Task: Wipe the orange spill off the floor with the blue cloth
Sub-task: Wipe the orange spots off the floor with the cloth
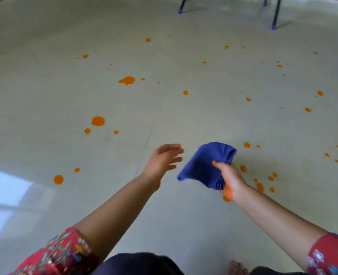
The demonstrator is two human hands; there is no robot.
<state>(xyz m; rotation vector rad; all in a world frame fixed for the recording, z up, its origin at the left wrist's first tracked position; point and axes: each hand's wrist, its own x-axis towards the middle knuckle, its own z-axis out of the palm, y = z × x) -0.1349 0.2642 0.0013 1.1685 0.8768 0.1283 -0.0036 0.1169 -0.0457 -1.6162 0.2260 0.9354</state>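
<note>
A folded blue cloth (203, 165) hangs above the pale floor (164, 116), gripped by my right hand (230, 180), whose thumb lies across it. Orange smears stain that hand's lower edge. My left hand (164, 159) hovers just left of the cloth with its fingers spread, holding nothing. Orange spill drops are scattered widely: a large blot (127, 80) far ahead, a round drop (98, 121) to the left, a drop (58, 179) at the near left, and several drops (260, 186) right of my right hand.
Black chair legs with blue feet (274, 26) stand at the far right, with another blue foot (180, 11) further left. A window's reflection (5, 193) shines on the floor at the near left. My knees and a foot (236, 267) fill the bottom edge.
</note>
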